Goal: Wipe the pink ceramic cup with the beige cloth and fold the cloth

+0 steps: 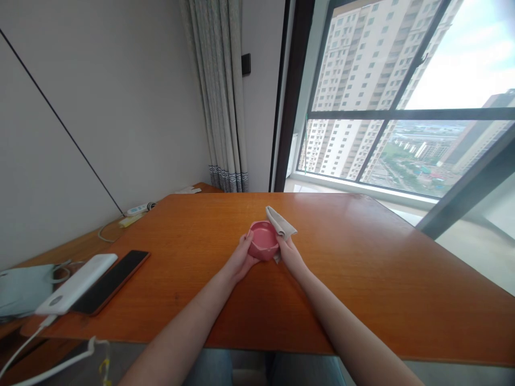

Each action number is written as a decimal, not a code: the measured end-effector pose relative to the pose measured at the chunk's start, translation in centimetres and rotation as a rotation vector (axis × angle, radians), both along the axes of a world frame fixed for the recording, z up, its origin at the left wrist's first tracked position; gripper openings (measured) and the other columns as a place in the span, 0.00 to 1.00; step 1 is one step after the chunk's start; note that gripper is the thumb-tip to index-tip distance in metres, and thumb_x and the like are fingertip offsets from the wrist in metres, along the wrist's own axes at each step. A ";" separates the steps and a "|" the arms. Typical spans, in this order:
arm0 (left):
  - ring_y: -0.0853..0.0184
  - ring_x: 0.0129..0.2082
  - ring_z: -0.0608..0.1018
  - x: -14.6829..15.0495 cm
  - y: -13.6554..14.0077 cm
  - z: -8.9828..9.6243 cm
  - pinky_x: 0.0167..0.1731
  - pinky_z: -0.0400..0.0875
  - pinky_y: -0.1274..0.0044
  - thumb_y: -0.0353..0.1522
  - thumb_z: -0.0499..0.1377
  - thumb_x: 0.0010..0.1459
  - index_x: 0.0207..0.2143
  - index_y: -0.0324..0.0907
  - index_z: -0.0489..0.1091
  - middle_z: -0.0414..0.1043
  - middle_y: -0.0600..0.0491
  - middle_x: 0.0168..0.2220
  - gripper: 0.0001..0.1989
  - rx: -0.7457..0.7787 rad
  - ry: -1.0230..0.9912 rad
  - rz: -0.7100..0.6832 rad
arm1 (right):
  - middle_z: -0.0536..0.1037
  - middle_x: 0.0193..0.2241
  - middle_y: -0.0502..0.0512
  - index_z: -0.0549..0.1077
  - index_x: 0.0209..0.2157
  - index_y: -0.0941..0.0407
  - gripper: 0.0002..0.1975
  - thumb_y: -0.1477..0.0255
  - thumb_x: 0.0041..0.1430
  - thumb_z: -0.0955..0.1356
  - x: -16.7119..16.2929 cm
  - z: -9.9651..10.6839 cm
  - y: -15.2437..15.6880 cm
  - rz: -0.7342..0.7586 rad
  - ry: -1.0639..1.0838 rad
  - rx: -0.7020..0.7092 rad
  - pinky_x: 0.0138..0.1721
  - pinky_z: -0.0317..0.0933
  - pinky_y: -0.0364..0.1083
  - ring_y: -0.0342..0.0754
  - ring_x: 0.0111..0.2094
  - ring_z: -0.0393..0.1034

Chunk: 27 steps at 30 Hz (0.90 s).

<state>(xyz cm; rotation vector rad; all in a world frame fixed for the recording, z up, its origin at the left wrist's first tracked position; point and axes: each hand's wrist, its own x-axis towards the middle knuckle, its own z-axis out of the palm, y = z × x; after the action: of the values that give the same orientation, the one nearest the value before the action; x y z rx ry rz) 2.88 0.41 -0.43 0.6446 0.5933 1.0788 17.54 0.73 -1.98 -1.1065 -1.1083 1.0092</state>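
Note:
A small pink bowl with an angular rim is held above the wooden table, tilted so its inside faces me. My left hand grips it from the left, thumb at the rim and fingers underneath. On the other side, my right hand is closed on a light grey cloth pressed against the bowl's right side. Part of the cloth stands up past the rim, and a bit shows below the bowl. The fingertips of my right hand are hidden behind the bowl and cloth.
At the left lie a dark phone, a white power bank with a cable plugged in, and a pale pouch. A power strip sits by the wall. Beyond the table are a curtain and a large window.

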 end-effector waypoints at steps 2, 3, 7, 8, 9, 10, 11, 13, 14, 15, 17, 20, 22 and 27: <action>0.56 0.51 0.72 0.1 -0.3 0.3 0.46 0.70 0.64 0.46 0.54 0.57 0.55 0.42 0.62 0.67 0.42 0.54 0.27 0.025 0.019 -0.094 | 0.68 0.56 0.49 0.66 0.56 0.51 0.28 0.57 0.54 0.64 0.4 0.2 0.1 -0.030 0.037 0.007 0.62 0.45 0.52 0.54 0.61 0.54; 0.56 0.51 0.72 0.0 -0.4 0.4 0.46 0.70 0.65 0.48 0.53 0.58 0.55 0.42 0.63 0.67 0.42 0.54 0.28 0.030 0.040 -0.133 | 0.69 0.55 0.49 0.67 0.55 0.51 0.27 0.58 0.54 0.64 0.6 0.3 0.2 -0.039 0.053 0.004 0.62 0.47 0.53 0.55 0.60 0.56; 0.59 0.47 0.74 -0.6 -0.1 0.7 0.42 0.71 0.70 0.49 0.52 0.58 0.55 0.43 0.65 0.71 0.45 0.51 0.28 -0.014 0.182 -0.170 | 0.74 0.50 0.51 0.72 0.50 0.54 0.23 0.60 0.54 0.64 0.9 0.9 -0.1 0.000 0.049 -0.028 0.57 0.54 0.53 0.57 0.55 0.63; 0.59 0.46 0.75 -0.8 0.1 0.6 0.40 0.71 0.71 0.48 0.52 0.57 0.54 0.43 0.66 0.72 0.46 0.50 0.27 -0.028 0.225 -0.165 | 0.76 0.48 0.52 0.73 0.48 0.54 0.22 0.60 0.54 0.64 0.9 1.1 -0.2 0.019 0.030 -0.030 0.56 0.55 0.53 0.57 0.54 0.64; 0.60 0.45 0.75 -1.0 0.2 0.5 0.39 0.72 0.72 0.48 0.54 0.57 0.53 0.43 0.67 0.73 0.46 0.49 0.27 -0.033 0.267 -0.166 | 0.77 0.47 0.52 0.74 0.47 0.54 0.21 0.60 0.54 0.64 0.8 1.2 -0.4 0.042 0.008 -0.033 0.56 0.56 0.53 0.57 0.53 0.65; 0.60 0.44 0.75 -1.1 0.3 0.4 0.38 0.72 0.73 0.47 0.55 0.56 0.53 0.43 0.67 0.73 0.46 0.48 0.26 -0.032 0.306 -0.174 | 0.77 0.46 0.52 0.75 0.46 0.54 0.20 0.60 0.54 0.64 0.9 1.3 -0.5 0.064 -0.015 -0.038 0.55 0.57 0.53 0.57 0.52 0.66; 0.61 0.44 0.76 -1.2 0.4 0.2 0.37 0.71 0.74 0.46 0.57 0.55 0.52 0.43 0.68 0.73 0.47 0.48 0.25 -0.023 0.337 -0.180 | 0.78 0.44 0.52 0.75 0.45 0.54 0.20 0.60 0.54 0.64 0.9 1.5 -0.6 0.089 -0.035 -0.047 0.54 0.58 0.53 0.57 0.51 0.67; 0.61 0.43 0.76 -1.3 0.5 0.0 0.35 0.71 0.75 0.44 0.58 0.54 0.50 0.43 0.70 0.74 0.47 0.47 0.24 -0.009 0.383 -0.168 | 0.79 0.42 0.53 0.76 0.43 0.54 0.19 0.59 0.54 0.65 1.0 1.6 -0.6 0.136 -0.060 -0.064 0.53 0.59 0.53 0.57 0.49 0.69; 0.61 0.42 0.76 -1.2 0.5 -0.1 0.34 0.71 0.76 0.44 0.59 0.54 0.49 0.42 0.70 0.74 0.47 0.46 0.23 -0.009 0.397 -0.145 | 0.79 0.42 0.53 0.76 0.42 0.54 0.19 0.59 0.54 0.65 1.0 1.6 -0.6 0.149 -0.064 -0.066 0.52 0.60 0.53 0.57 0.49 0.69; 0.61 0.42 0.76 -1.1 0.5 -0.2 0.34 0.71 0.76 0.44 0.59 0.53 0.49 0.42 0.71 0.74 0.47 0.46 0.23 -0.011 0.402 -0.113 | 0.79 0.42 0.53 0.77 0.42 0.54 0.19 0.58 0.54 0.65 1.0 1.5 -0.6 0.153 -0.066 -0.060 0.52 0.59 0.53 0.57 0.49 0.69; 0.61 0.41 0.76 -0.9 0.6 -0.3 0.33 0.71 0.77 0.44 0.59 0.53 0.48 0.41 0.71 0.75 0.47 0.44 0.23 -0.009 0.389 -0.048 | 0.79 0.42 0.53 0.77 0.42 0.54 0.20 0.56 0.54 0.65 0.9 1.4 -0.4 0.136 -0.067 -0.024 0.54 0.58 0.54 0.57 0.51 0.67; 0.62 0.40 0.77 -0.8 0.8 -0.3 0.33 0.71 0.77 0.44 0.61 0.52 0.48 0.41 0.72 0.76 0.47 0.43 0.24 0.021 0.330 0.005 | 0.77 0.46 0.54 0.75 0.45 0.55 0.23 0.55 0.53 0.65 0.6 1.2 -0.3 0.094 -0.064 0.033 0.57 0.53 0.53 0.57 0.54 0.64; 0.62 0.40 0.77 -0.7 0.9 -0.2 0.34 0.72 0.77 0.44 0.61 0.52 0.48 0.41 0.72 0.75 0.47 0.44 0.24 0.034 0.272 0.032 | 0.75 0.49 0.55 0.73 0.48 0.55 0.25 0.55 0.54 0.65 0.3 1.0 -0.3 0.068 -0.061 0.048 0.59 0.51 0.53 0.56 0.55 0.62; 0.62 0.46 0.75 -0.7 1.0 -0.1 0.38 0.73 0.76 0.43 0.60 0.54 0.51 0.43 0.69 0.72 0.48 0.50 0.24 0.035 0.121 0.117 | 0.71 0.53 0.53 0.71 0.50 0.53 0.22 0.59 0.55 0.65 -0.3 0.5 -0.6 0.036 -0.054 0.040 0.62 0.45 0.52 0.53 0.59 0.57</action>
<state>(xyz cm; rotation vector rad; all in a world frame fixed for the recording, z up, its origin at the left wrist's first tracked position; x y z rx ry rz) 2.20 1.42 -0.53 0.7166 0.7256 1.1670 17.20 0.16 -1.45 -1.0907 -1.1912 0.9860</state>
